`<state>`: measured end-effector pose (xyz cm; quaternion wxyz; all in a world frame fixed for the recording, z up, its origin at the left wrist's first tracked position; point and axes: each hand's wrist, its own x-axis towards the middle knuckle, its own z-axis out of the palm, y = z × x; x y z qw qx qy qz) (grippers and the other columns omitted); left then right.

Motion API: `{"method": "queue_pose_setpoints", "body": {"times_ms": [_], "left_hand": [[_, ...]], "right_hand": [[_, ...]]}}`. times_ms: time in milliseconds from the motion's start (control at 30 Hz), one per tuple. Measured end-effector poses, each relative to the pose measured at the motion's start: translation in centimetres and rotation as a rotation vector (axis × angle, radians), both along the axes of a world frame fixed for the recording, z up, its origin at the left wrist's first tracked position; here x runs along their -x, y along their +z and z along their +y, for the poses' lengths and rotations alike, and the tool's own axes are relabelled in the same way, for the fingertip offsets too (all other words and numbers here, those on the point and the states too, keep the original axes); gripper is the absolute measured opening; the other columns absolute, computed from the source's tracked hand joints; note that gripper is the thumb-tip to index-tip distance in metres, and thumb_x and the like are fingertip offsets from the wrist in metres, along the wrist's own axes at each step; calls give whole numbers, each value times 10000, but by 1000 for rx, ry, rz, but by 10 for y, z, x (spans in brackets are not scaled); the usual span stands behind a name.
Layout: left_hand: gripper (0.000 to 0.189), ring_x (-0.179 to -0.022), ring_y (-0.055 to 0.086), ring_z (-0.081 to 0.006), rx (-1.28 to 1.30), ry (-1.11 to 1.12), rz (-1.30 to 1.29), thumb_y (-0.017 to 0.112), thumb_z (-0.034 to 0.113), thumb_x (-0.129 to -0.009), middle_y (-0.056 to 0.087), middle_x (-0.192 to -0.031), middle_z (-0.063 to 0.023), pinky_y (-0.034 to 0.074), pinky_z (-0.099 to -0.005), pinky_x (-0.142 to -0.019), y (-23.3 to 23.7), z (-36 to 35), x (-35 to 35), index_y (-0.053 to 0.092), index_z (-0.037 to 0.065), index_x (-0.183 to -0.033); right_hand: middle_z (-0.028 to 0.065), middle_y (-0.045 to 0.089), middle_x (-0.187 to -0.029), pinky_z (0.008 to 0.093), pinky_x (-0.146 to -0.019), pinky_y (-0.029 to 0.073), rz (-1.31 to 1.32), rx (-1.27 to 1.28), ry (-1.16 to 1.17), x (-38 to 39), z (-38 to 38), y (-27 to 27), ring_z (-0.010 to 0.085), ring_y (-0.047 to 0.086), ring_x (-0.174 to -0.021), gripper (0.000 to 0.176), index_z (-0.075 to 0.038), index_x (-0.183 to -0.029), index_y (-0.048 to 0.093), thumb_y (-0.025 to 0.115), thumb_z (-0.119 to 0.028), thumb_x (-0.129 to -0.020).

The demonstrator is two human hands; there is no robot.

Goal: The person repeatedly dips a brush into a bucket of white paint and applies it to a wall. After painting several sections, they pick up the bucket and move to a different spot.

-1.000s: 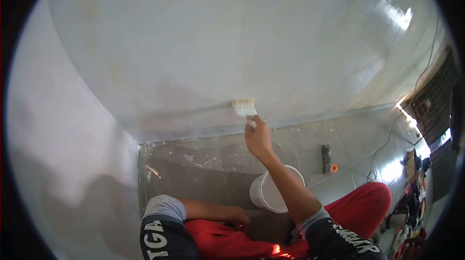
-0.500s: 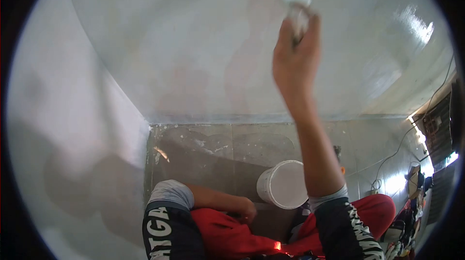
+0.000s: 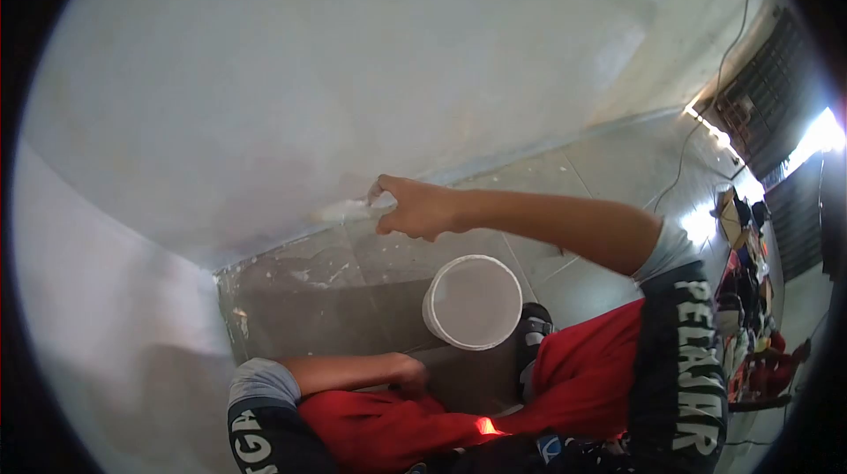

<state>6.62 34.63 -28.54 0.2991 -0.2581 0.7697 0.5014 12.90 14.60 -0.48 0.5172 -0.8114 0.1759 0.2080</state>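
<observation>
My right hand (image 3: 419,209) is closed on a paintbrush, held low by the base of the painted wall (image 3: 353,77). The brush's pale bristle end (image 3: 344,209) points left against the wall's lower edge; its handle is mostly hidden by my fingers. My left hand (image 3: 410,374) rests by my bent left knee, its fingers loosely curled with nothing visible in them. Between my legs and the wall stands a round white bucket (image 3: 430,311) with a pale surface inside, below and right of my right hand.
A second wall (image 3: 115,271) meets the painted one at the left corner. Grey floor tiles (image 3: 309,297) with white paint spots lie below. A cable (image 3: 684,156) hangs down on the right onto the floor. Farther right is a heap of assorted items (image 3: 750,297). My sandalled foot (image 3: 533,328) is beside the bucket.
My right hand has swept the paintbrush from high on the wall down and left to the wall's base. My view has turned to the right. The left hand stays by the knee.
</observation>
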Motion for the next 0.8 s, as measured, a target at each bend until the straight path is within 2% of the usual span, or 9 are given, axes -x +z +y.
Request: {"method": "queue_pose_setpoints", "body": {"times_ms": [67, 200, 267, 300, 333, 433, 533, 733, 800], "left_hand": [[351, -757, 653, -225, -77, 319, -24, 563, 324, -795, 690, -843, -131, 530, -386, -648, 28, -4, -7, 711, 22, -894], [386, -741, 649, -235, -116, 328, -110, 512, 365, -855, 696, -851, -116, 528, -388, -670, 37, -12, -7, 719, 45, -914], [383, -800, 652, -222, -393, 669, 29, 548, 336, -824, 678, -831, -134, 507, -381, -690, -32, 6, -17, 689, 6, -958], [417, -781, 640, -206, -610, 1036, 84, 493, 375, -896, 677, -868, -111, 502, -373, -717, -22, 12, -30, 674, 10, -983], [410, -745, 625, -201, -599, 1061, 127, 451, 373, -932, 657, -865, -99, 502, -379, -739, -2, 12, -30, 657, 20, -962], [373, -807, 617, -209, -279, 675, 502, 470, 352, -920, 632, -890, -100, 497, -378, -779, -225, 67, -44, 630, 17, -962], [329, -854, 605, -272, -53, 682, 103, 497, 283, -890, 624, -918, -151, 487, -388, -798, -82, 21, -28, 608, -22, -946], [421, -977, 599, -377, 287, 880, 72, 480, 301, -874, 613, -1026, -254, 474, -415, -848, -29, 18, -28, 541, -67, -1070], [424, -978, 596, -385, 287, 755, 74, 484, 310, -870, 609, -1036, -259, 472, -420, -855, -36, 13, -30, 544, -59, -1071]], "right_hand": [[70, 530, -724, 309, -470, 398, 9, 44, 136, 22, -18, 17, 163, 491, -580, 480, -73, -1266, 396, 593, -196, -846], [104, 608, -810, 305, -548, 451, 42, 150, 506, 69, -62, 6, 180, 551, -641, 462, -36, -1247, 410, 585, -214, -859], [101, 607, -804, 307, -560, 453, 115, 95, 551, 89, -76, -3, 184, 559, -651, 447, -29, -1240, 413, 576, -218, -870], [98, 606, -798, 308, -572, 455, 205, 36, 603, 95, -82, -5, 189, 566, -660, 433, -21, -1233, 415, 568, -222, -882], [98, 606, -798, 308, -572, 455, 182, 66, 599, 101, -85, -5, 189, 566, -660, 433, -21, -1233, 415, 568, -222, -882], [92, 596, -757, 284, -501, 418, 176, -82, 593, 112, -92, -13, 158, 523, -571, 402, -24, -1220, 432, 563, -225, -897], [74, 583, -721, 250, -429, 354, 264, -319, 600, 105, -106, -29, 104, 455, -498, 390, -35, -1214, 449, 571, -223, -895], [21, 566, -699, 254, -409, 320, 358, -240, 744, 105, -123, -43, 73, 403, -457, 378, -107, -1186, 470, 595, -198, -841], [14, 562, -697, 253, -416, 322, 386, -246, 752, 112, -128, -53, 70, 406, -462, 363, -123, -1175, 474, 594, -204, -843]]}}
